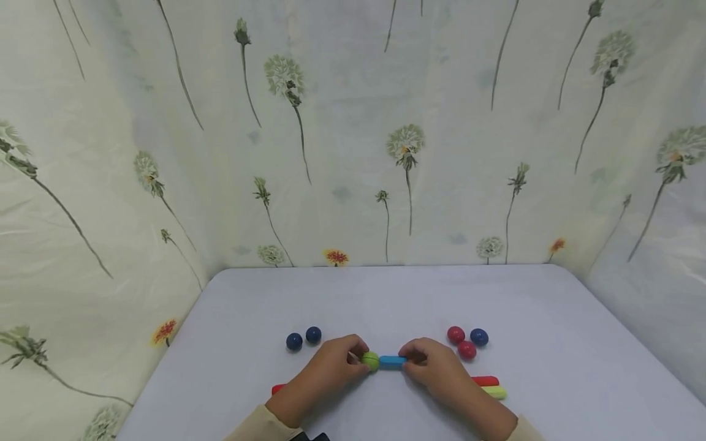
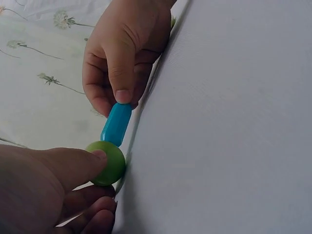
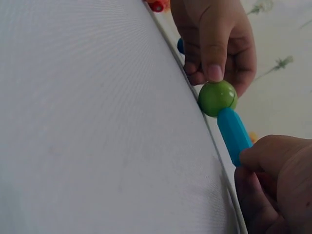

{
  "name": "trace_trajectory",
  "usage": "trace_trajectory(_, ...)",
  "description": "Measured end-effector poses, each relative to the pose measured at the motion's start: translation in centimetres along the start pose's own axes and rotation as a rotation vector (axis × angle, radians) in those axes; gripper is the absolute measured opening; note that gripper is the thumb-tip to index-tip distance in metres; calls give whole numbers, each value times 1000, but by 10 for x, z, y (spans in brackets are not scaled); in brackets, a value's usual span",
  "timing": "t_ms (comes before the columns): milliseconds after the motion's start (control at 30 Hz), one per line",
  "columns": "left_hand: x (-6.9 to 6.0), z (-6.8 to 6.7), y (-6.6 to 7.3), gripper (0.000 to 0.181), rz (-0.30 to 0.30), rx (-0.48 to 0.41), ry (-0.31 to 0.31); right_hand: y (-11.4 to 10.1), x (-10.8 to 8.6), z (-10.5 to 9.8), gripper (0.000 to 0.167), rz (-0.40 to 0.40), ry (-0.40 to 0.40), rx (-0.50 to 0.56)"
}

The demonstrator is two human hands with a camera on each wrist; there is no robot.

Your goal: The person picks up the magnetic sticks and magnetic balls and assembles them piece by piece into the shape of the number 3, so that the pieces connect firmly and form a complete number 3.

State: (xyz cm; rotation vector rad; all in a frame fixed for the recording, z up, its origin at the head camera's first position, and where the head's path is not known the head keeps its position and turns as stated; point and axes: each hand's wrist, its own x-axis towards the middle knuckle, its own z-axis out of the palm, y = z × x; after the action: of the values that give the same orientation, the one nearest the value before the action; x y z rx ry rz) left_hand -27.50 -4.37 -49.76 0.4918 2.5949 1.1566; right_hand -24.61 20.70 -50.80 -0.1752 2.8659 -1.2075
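Between thumb and fingers, my left hand [image 1: 335,362] pinches a green ball [image 1: 371,361], which shows a thin dark seam in the head view. My right hand [image 1: 432,369] pinches the far end of a short blue stick [image 1: 392,362]. The stick's other end meets the side of the ball in all three views; whether they are joined cannot be told. In the left wrist view the blue stick [image 2: 116,124] points down at the green ball [image 2: 108,164]. The right wrist view has the ball [image 3: 217,98] above the stick [image 3: 233,135].
Two dark blue balls [image 1: 295,342] lie beyond my left hand. Past my right hand sit two red balls [image 1: 467,350] and one blue ball [image 1: 479,337]. A red stick [image 1: 485,381] and a yellow-green stick [image 1: 494,392] stick out behind the right forearm; a red piece [image 1: 278,388] shows by the left.
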Motion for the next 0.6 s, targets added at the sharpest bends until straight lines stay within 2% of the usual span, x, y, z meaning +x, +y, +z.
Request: trace_trajectory(600,0,3,-2,22,24,24,41,-9,-1,-6,23,52,26,5)
